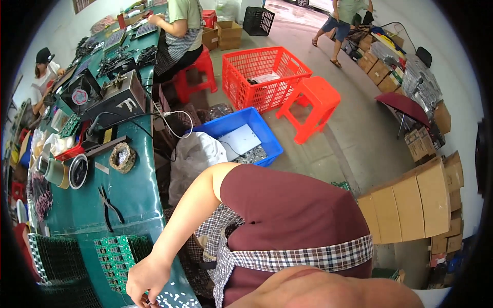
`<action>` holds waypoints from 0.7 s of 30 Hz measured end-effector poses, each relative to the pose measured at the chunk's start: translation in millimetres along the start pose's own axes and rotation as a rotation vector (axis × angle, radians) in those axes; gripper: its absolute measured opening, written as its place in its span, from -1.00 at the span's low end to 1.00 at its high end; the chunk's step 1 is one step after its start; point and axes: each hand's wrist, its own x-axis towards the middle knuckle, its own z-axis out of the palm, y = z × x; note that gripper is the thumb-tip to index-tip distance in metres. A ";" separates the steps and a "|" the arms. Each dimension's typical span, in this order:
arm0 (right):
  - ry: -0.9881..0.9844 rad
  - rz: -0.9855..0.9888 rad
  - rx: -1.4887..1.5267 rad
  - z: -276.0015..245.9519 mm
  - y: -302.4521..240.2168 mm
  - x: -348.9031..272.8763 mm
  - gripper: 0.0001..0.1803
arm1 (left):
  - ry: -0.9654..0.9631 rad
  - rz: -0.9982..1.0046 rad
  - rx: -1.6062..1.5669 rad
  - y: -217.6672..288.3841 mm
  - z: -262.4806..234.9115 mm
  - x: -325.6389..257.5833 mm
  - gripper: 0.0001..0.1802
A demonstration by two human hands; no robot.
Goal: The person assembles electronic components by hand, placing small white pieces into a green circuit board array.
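Observation:
My right hand (149, 280) reaches down to the green bench at the lower edge. Its fingers are closed in a pinch, with something small and dark between or under them that I cannot make out. Right beside it lie many tiny white pieces (177, 297), scattered on the bench. A stack of green circuit boards (120, 256) stands just past the hand. Farther up the bench lie black-handled pliers (109, 208), their handles apart. My left hand is out of sight.
Racked circuit boards (56, 256) stand at the left. Up the green bench (138, 195) are a roll of tape (78, 171), a lumpy pot (122, 157) and a dark metal machine (118, 100). A blue crate (269, 141), red basket (239, 82) and red stool (318, 97) stand on the floor. Other people are farther off.

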 end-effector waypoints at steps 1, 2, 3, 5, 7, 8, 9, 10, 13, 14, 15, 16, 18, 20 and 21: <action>0.024 -0.096 -0.001 -0.3 -2.9 2.4 -0.82 | -0.339 0.433 -0.429 -37.1 -5.0 28.4 -0.75; 0.019 -0.099 0.015 1.8 -2.3 3.9 -0.82 | -0.678 0.866 -0.851 -57.1 -11.2 41.7 -0.76; 0.000 -0.108 0.009 3.7 0.6 4.5 -0.84 | -0.668 0.863 -0.839 -35.4 -9.7 26.3 -0.76; -0.006 -0.082 0.168 16.5 -2.0 10.8 -0.87 | -0.040 -0.193 -0.201 28.8 -13.6 -19.4 -0.75; -0.050 0.008 0.307 38.9 -3.5 24.1 -0.84 | 0.111 -0.186 -0.163 11.6 -53.0 -37.2 -0.71; -0.041 0.047 0.370 46.0 -8.0 25.4 -0.83 | 0.227 -0.115 -0.100 43.4 -17.8 -37.7 -0.82; -0.035 0.172 0.404 35.7 -16.2 24.0 -0.82 | 0.275 -0.095 0.110 31.8 -25.4 -35.5 -0.88; -0.073 0.291 0.458 33.3 -20.7 24.7 -0.81 | 0.294 0.007 0.173 34.2 -23.6 -40.0 -0.94; -0.057 0.399 0.469 31.2 -32.7 20.7 -0.81 | 0.349 0.055 0.238 42.7 -10.8 -49.0 -0.93; -0.120 0.387 0.344 21.1 -36.3 22.6 -0.83 | 0.328 0.083 0.205 40.2 -8.1 -48.8 -0.88; -0.123 0.455 0.439 20.4 -39.4 21.1 -0.82 | 0.326 0.126 0.249 44.8 -5.3 -47.7 -0.88; -0.112 0.545 0.514 22.5 -40.0 20.1 -0.81 | 0.293 0.159 0.284 49.1 -4.4 -46.6 -0.88; -0.139 0.518 0.577 24.9 -37.5 19.0 -0.83 | 0.306 0.146 0.234 53.3 -2.9 -51.0 -0.87; -0.203 0.428 0.496 19.4 -36.3 20.2 -0.81 | 0.226 0.137 0.261 57.1 -6.8 -50.4 -0.88; -0.262 0.335 0.432 13.0 -35.8 23.1 -0.80 | 0.179 0.139 0.284 60.7 -7.9 -51.0 -0.88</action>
